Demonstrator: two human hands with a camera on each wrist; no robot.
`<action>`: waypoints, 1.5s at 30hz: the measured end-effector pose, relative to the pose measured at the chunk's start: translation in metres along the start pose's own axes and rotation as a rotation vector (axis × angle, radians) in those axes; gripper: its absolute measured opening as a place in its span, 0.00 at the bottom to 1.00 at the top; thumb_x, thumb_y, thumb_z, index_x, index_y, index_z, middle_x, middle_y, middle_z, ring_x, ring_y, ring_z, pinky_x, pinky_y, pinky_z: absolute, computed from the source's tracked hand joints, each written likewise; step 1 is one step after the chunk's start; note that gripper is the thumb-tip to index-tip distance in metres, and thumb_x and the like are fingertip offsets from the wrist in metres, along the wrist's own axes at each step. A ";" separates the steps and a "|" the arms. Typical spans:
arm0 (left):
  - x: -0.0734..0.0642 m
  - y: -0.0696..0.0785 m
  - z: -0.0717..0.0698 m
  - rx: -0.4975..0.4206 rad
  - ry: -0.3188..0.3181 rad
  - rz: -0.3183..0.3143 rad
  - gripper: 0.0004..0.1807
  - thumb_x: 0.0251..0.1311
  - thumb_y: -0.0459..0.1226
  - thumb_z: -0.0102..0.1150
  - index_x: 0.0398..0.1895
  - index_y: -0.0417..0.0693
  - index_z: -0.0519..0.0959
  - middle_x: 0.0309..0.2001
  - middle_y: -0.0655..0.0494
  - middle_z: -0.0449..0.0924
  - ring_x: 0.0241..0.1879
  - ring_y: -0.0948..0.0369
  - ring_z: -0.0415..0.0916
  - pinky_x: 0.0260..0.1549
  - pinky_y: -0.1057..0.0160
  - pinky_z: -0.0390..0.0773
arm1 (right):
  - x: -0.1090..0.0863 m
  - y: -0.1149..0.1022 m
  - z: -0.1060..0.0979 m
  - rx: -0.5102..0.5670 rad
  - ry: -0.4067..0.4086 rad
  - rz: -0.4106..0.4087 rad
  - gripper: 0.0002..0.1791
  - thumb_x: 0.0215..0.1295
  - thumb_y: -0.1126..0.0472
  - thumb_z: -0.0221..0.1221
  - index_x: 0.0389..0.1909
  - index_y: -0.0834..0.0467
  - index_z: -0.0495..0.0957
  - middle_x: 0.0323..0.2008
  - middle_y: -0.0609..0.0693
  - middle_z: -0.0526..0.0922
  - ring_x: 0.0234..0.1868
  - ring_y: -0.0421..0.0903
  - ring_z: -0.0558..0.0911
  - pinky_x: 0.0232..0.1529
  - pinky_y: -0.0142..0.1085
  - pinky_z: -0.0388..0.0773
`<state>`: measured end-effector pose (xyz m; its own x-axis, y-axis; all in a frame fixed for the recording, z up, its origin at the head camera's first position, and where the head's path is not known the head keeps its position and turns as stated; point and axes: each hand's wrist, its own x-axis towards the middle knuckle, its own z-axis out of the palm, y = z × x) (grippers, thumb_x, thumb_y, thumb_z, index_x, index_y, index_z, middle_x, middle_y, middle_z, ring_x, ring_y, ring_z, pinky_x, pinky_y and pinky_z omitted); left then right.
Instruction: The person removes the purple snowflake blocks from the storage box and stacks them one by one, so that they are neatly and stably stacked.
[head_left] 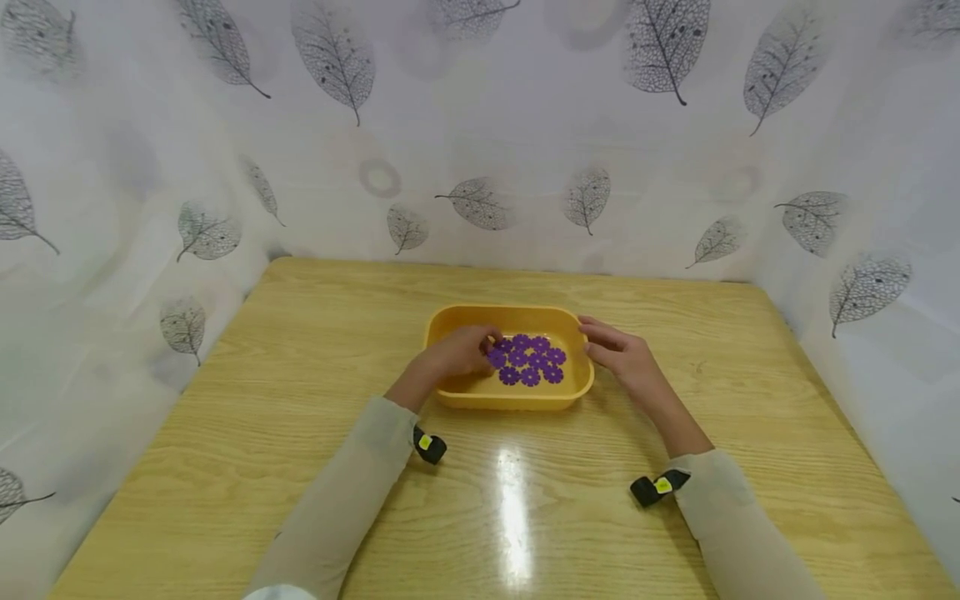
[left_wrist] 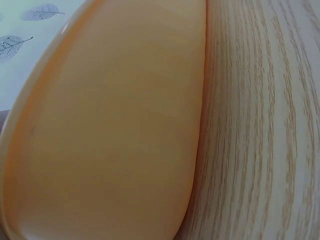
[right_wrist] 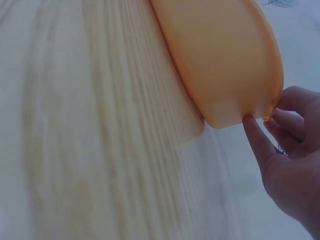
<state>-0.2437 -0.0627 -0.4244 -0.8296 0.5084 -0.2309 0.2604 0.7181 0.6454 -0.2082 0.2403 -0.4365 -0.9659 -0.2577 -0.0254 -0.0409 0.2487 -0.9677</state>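
A yellow plastic basin (head_left: 510,402) stands on the table, with several purple flower-shaped plastic discs (head_left: 529,360) lying on its floor. My left hand (head_left: 459,352) reaches over its left side, fingers bent at the leftmost discs; whether a disc is pinched there is hidden. At the right end, my right hand (head_left: 618,354) holds the basin's rim. The right wrist view has the thumb (right_wrist: 256,135) against the outside wall and the other fingers bent at the rim. Only the basin's outer wall (left_wrist: 115,120) fills the left wrist view, with the left hand almost wholly out of sight.
The wood-grain table (head_left: 315,333) carries the basin near its far side. White cloth (head_left: 495,133) printed with dark leaves hangs behind it and along both sides. Black straps with yellow tags, such as the left one (head_left: 429,444), sit at both wrists.
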 end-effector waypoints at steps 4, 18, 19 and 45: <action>-0.002 0.000 0.000 0.030 -0.011 0.013 0.24 0.64 0.32 0.66 0.63 0.44 0.76 0.53 0.47 0.80 0.54 0.53 0.77 0.58 0.54 0.77 | 0.001 0.002 0.000 0.005 -0.006 -0.002 0.28 0.76 0.57 0.57 0.72 0.61 0.68 0.77 0.50 0.62 0.76 0.52 0.63 0.57 0.22 0.74; -0.004 0.001 0.000 0.060 -0.021 0.000 0.22 0.65 0.35 0.66 0.61 0.45 0.77 0.53 0.47 0.81 0.54 0.53 0.78 0.58 0.54 0.77 | 0.001 0.003 0.000 0.008 -0.006 -0.010 0.28 0.75 0.57 0.57 0.72 0.61 0.68 0.77 0.49 0.62 0.76 0.53 0.63 0.57 0.23 0.74; -0.004 0.001 0.000 0.060 -0.021 0.000 0.22 0.65 0.36 0.66 0.61 0.45 0.77 0.53 0.47 0.81 0.54 0.53 0.78 0.58 0.54 0.77 | 0.001 0.002 0.000 0.009 -0.005 -0.011 0.28 0.75 0.56 0.57 0.72 0.61 0.68 0.77 0.49 0.62 0.76 0.53 0.63 0.57 0.23 0.74; -0.014 -0.003 -0.023 -0.225 0.132 0.134 0.15 0.68 0.39 0.62 0.57 0.53 0.78 0.48 0.57 0.80 0.47 0.58 0.76 0.47 0.59 0.78 | 0.000 0.000 0.000 -0.012 0.002 0.000 0.28 0.75 0.55 0.57 0.72 0.59 0.68 0.77 0.46 0.63 0.76 0.49 0.64 0.57 0.23 0.74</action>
<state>-0.2444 -0.0832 -0.4066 -0.8561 0.5147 -0.0454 0.2684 0.5180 0.8122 -0.2077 0.2400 -0.4369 -0.9663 -0.2560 -0.0250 -0.0438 0.2596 -0.9647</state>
